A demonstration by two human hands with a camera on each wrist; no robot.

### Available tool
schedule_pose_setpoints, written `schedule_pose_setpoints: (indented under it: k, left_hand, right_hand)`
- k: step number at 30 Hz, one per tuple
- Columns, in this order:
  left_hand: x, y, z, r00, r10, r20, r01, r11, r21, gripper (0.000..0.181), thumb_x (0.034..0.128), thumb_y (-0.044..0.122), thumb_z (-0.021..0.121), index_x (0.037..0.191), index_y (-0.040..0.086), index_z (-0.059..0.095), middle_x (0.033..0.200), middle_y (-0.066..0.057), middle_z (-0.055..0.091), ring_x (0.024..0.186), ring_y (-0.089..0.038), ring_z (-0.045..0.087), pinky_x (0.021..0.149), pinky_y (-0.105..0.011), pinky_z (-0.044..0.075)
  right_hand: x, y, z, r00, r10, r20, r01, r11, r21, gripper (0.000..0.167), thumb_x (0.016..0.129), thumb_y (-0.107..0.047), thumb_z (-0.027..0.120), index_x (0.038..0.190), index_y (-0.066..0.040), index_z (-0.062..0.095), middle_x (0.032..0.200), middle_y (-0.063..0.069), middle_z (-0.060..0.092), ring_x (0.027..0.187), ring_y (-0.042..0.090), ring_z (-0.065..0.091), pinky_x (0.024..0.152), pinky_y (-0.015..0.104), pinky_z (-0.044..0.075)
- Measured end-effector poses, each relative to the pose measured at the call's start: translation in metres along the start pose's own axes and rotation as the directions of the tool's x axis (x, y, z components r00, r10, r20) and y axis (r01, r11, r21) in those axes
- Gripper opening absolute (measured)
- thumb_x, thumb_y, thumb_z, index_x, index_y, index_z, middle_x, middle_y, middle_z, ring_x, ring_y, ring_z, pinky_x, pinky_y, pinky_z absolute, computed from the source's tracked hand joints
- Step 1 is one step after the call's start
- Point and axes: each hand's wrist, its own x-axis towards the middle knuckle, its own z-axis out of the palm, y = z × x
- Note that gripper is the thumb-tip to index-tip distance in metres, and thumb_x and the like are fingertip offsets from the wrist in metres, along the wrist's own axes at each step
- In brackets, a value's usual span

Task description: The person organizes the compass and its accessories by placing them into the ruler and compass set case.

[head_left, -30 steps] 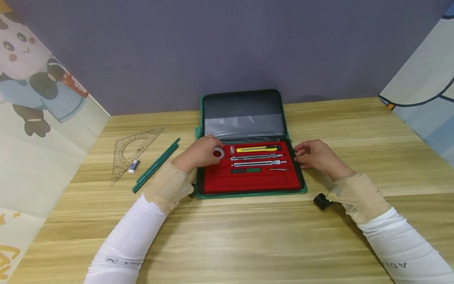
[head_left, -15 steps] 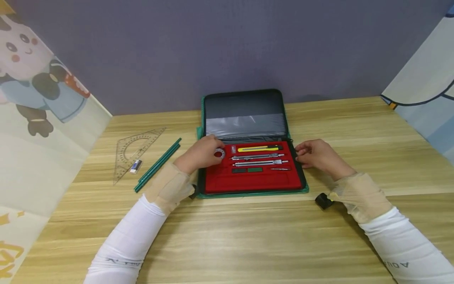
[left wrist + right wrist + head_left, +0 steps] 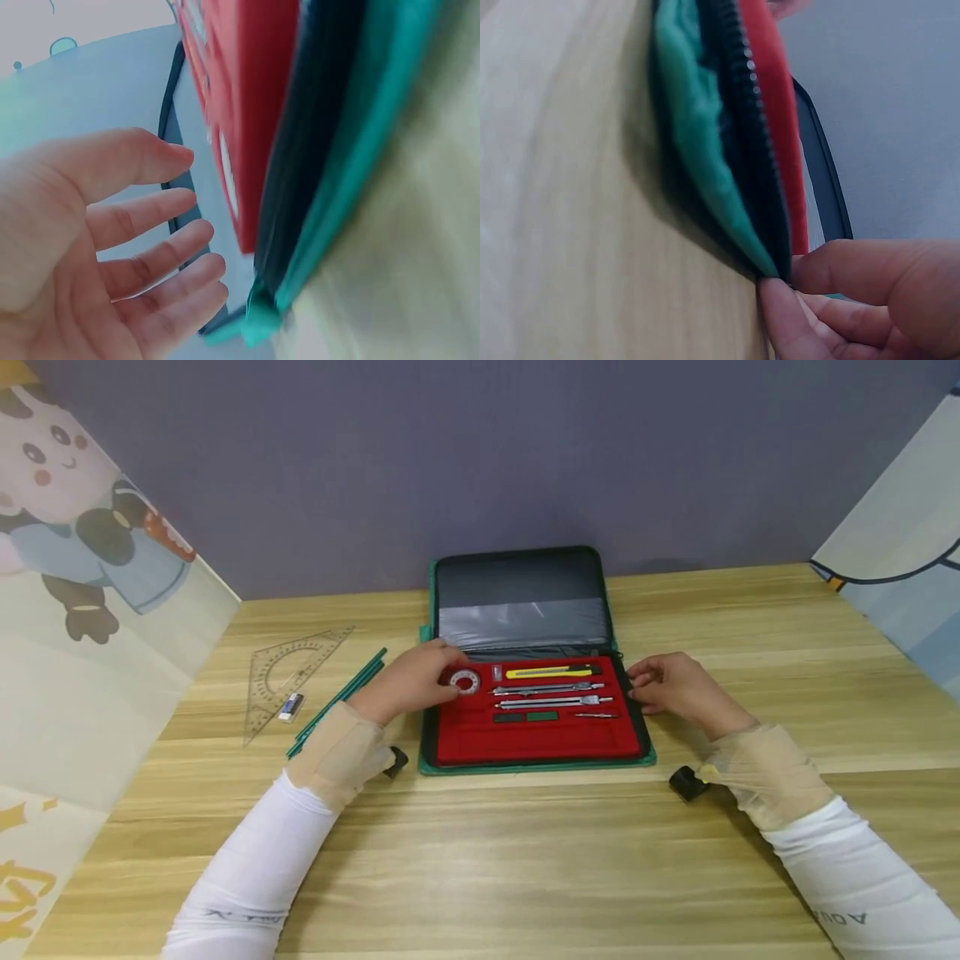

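A zippered drawing set case [image 3: 540,745] lies unfolded on the table, its red tray facing up. In the tray's upper left sits a pale ring-shaped disc [image 3: 476,683] with markings. My left hand [image 3: 411,681] hovers at that corner, thumb and fingers parted; in the left wrist view they are spread and hold nothing. My right hand [image 3: 678,692] pinches the case's right edge; in the right wrist view thumb and finger grip it near the zipper's end. The tray also holds a yellow utility knife [image 3: 551,672], two metal compasses [image 3: 555,702] and two small dark blocks [image 3: 542,717].
Left of the case lie green pencils [image 3: 337,697], a transparent set square [image 3: 257,681] and a small eraser [image 3: 291,707]. The black case lid [image 3: 521,578] leans up at the back, before a dark wall [image 3: 510,452].
My left hand has let go of the ring-shaped disc, which now rests in the tray, and has drawn slightly left with fingers parted. The right hand stays on the case's edge.
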Motion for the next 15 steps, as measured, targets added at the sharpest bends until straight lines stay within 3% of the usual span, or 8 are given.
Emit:
schedule_pose_setpoints:
  k: [9, 15]
  left_hand:
    - [-0.036, -0.038, -0.014, 0.995, -0.060, -0.086, 0.060, 0.998, -0.002, 0.038, 0.0871, 0.015, 0.059, 0.122, -0.001, 0.057, 0.114, -0.018, 0.059, 0.103, -0.031, 0.057, 0.089, -0.045, 0.045]
    - [-0.060, -0.057, -0.018, 0.983, -0.167, -0.074, 0.163, 0.985, -0.053, 0.038, 0.0919, 0.014, 0.056, 0.126, -0.003, 0.054, 0.120, -0.022, 0.057, 0.105, -0.035, 0.056, 0.087, -0.049, 0.045]
  right_hand:
    - [0.000, -0.006, 0.001, 1.000, 0.026, 0.008, -0.025, 0.999, -0.031, 0.039, 0.088, -0.001, 0.056, 0.122, 0.017, 0.048, 0.098, 0.019, 0.057, 0.075, 0.006, 0.061, 0.065, 0.026, 0.056]
    - [0.001, -0.007, 0.002, 0.999, 0.045, 0.014, -0.044, 0.998, -0.033, 0.039, 0.088, -0.001, 0.055, 0.122, 0.017, 0.046, 0.098, 0.018, 0.056, 0.074, 0.005, 0.060, 0.064, 0.025, 0.055]
